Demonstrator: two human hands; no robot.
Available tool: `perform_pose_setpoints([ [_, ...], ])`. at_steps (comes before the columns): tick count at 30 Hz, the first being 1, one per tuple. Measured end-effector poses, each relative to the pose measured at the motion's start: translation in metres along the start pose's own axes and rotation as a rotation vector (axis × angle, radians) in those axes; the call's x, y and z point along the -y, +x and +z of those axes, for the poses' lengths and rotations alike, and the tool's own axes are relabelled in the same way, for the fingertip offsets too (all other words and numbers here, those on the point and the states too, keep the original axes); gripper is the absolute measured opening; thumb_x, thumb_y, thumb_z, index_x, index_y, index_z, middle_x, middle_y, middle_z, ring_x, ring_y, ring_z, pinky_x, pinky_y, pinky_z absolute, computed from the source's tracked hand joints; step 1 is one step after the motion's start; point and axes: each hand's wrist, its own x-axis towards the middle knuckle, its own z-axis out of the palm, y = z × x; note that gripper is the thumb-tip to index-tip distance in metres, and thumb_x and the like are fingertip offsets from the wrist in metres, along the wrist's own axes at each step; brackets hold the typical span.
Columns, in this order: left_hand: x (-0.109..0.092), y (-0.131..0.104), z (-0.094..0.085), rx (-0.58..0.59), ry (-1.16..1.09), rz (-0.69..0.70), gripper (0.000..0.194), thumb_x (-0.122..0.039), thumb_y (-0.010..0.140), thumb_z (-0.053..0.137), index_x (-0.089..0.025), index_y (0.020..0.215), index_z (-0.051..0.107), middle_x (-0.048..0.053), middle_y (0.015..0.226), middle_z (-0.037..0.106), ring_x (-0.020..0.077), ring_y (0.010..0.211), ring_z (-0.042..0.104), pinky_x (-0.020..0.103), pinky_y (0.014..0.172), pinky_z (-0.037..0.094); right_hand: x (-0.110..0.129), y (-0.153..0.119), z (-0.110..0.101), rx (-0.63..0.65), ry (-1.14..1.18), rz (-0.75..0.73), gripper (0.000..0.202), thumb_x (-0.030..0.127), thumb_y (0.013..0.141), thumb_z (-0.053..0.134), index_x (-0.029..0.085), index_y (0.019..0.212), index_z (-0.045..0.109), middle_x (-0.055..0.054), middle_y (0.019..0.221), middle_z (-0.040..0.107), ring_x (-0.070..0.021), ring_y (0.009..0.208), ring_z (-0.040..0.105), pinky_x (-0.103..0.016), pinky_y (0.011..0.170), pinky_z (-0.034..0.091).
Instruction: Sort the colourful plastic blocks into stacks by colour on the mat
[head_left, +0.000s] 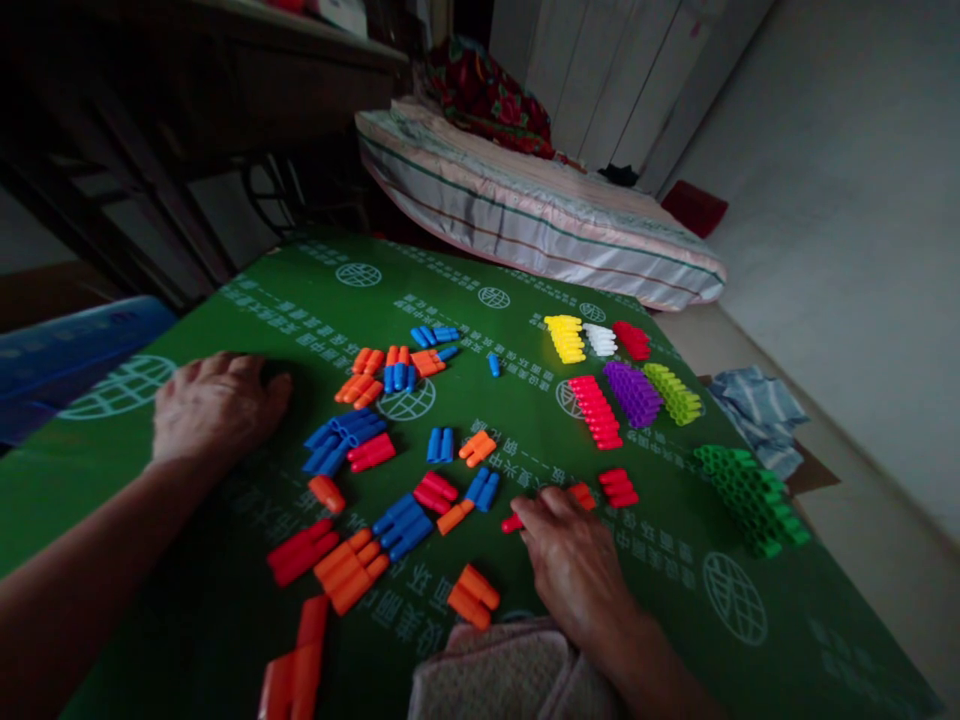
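Observation:
My right hand is low over the green board, its fingers closed around a small red bullet-shaped block; only the tip shows. Just beyond its knuckles lie an orange block, partly hidden, and a cluster of red blocks. Flat on the board at the left rests my left hand, fingers spread a little and holding nothing. Between the hands are scattered several orange, blue and red blocks, among them a blue cluster, an orange cluster and an orange group nearer me.
Joined rows stand at the right: yellow, white, purple, lime and dark green. A grey cloth lies at the near edge. Beyond the green board is a mattress; a blue container is left.

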Motion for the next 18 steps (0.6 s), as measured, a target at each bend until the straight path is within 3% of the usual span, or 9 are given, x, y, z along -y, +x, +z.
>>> perform_pose_setpoints([
  [4,0.0,0.0,0.001,-0.003,-0.006,-0.008,0.07,-0.055,0.083,0.017,-0.01,0.123,0.052,0.021,0.132,0.05,0.0367,0.124,0.041,0.048,0.101,0.036,0.006,-0.002,0.002,-0.022,0.008,0.048,0.023,0.024,0.087,0.057,0.022,0.109,0.065,-0.007,0.092,0.065,-0.0237,0.089,0.06,-0.036,0.076,0.05],
  [11,0.003,0.004,0.004,-0.002,0.024,0.012,0.073,-0.057,0.082,0.015,-0.008,0.121,0.053,0.021,0.13,0.05,0.0367,0.121,0.043,0.049,0.099,0.038,0.007,-0.002,0.008,-0.104,0.04,0.036,0.016,0.02,0.085,0.058,0.022,0.098,0.067,-0.005,0.089,0.066,-0.0215,0.085,0.062,-0.032,0.073,0.051],
  [14,0.004,0.006,0.004,0.008,0.035,-0.004,0.074,-0.057,0.082,0.015,-0.008,0.122,0.052,0.02,0.131,0.049,0.0369,0.121,0.043,0.05,0.099,0.038,-0.018,0.0,0.003,-0.254,0.089,0.107,0.027,0.025,0.085,0.057,0.02,0.11,0.064,-0.007,0.097,0.069,-0.02,0.087,0.063,-0.03,0.075,0.05],
  [18,0.004,0.008,0.004,0.023,0.042,-0.022,0.072,-0.056,0.082,0.015,-0.009,0.122,0.052,0.02,0.13,0.049,0.0366,0.12,0.044,0.049,0.098,0.038,-0.069,0.011,-0.008,-0.348,0.053,0.406,0.049,0.039,0.085,0.055,0.016,0.128,0.052,-0.009,0.1,0.07,-0.0194,0.08,0.064,-0.03,0.071,0.049],
])
